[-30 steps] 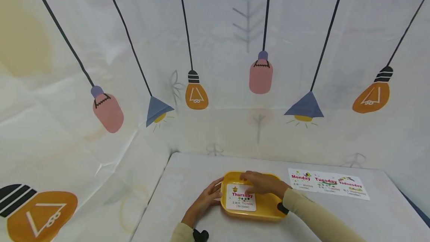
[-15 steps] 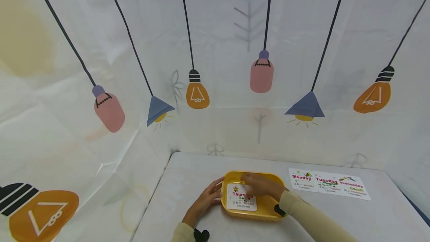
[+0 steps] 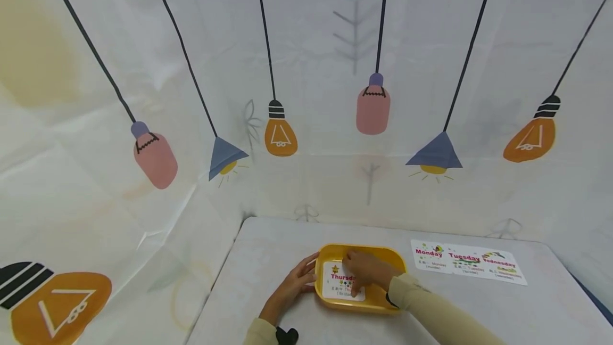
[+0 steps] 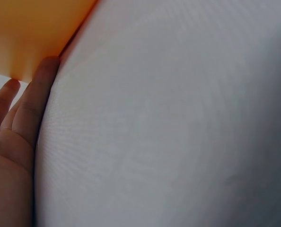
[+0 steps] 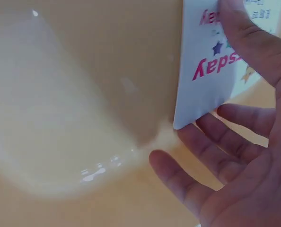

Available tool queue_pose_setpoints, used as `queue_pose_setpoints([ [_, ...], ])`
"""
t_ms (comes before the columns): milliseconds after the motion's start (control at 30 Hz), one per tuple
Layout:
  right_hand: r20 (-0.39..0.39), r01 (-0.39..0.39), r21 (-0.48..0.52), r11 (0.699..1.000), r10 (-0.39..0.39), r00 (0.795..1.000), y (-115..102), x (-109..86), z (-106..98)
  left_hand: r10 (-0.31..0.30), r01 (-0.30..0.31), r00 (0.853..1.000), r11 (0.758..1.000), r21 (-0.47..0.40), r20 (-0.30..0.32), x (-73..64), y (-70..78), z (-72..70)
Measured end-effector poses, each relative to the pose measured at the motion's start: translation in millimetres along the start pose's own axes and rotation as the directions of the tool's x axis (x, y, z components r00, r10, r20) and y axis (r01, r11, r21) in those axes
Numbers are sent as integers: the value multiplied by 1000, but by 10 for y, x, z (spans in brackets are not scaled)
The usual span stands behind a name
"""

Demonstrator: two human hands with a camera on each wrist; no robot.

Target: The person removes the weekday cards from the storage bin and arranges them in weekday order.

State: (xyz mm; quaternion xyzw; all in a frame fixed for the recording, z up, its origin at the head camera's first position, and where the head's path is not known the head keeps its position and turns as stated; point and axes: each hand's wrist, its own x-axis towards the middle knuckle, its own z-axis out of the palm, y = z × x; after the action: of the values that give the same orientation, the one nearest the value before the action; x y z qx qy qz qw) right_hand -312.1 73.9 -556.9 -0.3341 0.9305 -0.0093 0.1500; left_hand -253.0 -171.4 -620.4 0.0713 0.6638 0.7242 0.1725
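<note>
A white card printed "Thursday" (image 3: 332,287) lies in the left part of a yellow tray (image 3: 378,305). My right hand (image 3: 371,270) reaches into the tray from the right and holds the card across its height. In the right wrist view the thumb (image 5: 251,40) lies on the printed face, and fingertips (image 5: 183,132) meet the card's top edge. One finger stands apart from the card. My left hand (image 3: 289,284) rests on the table at the tray's left end, its extended fingers (image 4: 43,78) touching the tray's outer wall.
Cards printed "Monday" (image 3: 431,257), "Tuesday" (image 3: 464,261) and "Wednesday" (image 3: 502,268) lie in a row on the white table (image 3: 479,313), right of the tray. A pale wall covering (image 3: 311,190) with printed lamps rises behind the table.
My right hand has shifted slightly left and its thumb has come down over the right part of the Thursday card. The left hand and tray stay in place.
</note>
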Motion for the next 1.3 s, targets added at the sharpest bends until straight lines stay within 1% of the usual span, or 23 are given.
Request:
queue_pose_setpoints([
  [100, 9, -13, -8, 1000, 13, 1000, -48, -9, -21, -1, 1, 1000, 1000, -18, 0, -2, -29, -3],
  [233, -6, -11, -23, 1000, 10, 1000, -63, -27, -30, -3, 3, 1000, 1000, -25, -1, 10, -42, -9],
  [500, -78, 10, -108, 994, -18, 997, -51, -2, 37, 1, -1, 1000, 1000, -14, -11, 16, -28, 3],
  [567, -102, 22, -136, 990, -36, 994, -50, 2, 55, 8, -8, 1000, 1000, -9, -13, 12, -36, 6],
  [667, -138, 40, -148, 988, -61, 988, -48, 4, 69, 14, -14, 1000, 1000, -6, -14, 8, -38, 8],
  [767, -167, 54, -88, 995, -68, 984, -46, 3, 51, 14, -15, 1000, 1000, -6, -20, 8, -38, 10],
  [833, -182, 63, -5, 998, -63, 981, -44, 5, 18, 8, -8, 1000, 1000, -5, -30, 7, -39, 10],
  [900, -201, 77, 97, 992, -57, 978, -38, 13, -25, 4, -4, 999, 1000, -3, -38, 4, -35, 11],
  [967, -220, 99, 194, 976, -55, 974, -29, 24, -70, 6, -6, 999, 1000, -4, -43, -1, -27, 14],
  [1067, -233, 128, 292, 948, -59, 971, -9, 18, -132, 0, 0, 999, 1000, -7, -46, -2, -12, 20],
  [1167, -235, 172, 361, 916, -89, 968, 28, -11, -164, -8, 8, 999, 1000, -11, -46, -5, 0, 28],
  [1300, -249, 239, 443, 864, -138, 959, 88, -63, -182, -12, 11, 999, 1000, -16, -46, -8, 11, 29],
])
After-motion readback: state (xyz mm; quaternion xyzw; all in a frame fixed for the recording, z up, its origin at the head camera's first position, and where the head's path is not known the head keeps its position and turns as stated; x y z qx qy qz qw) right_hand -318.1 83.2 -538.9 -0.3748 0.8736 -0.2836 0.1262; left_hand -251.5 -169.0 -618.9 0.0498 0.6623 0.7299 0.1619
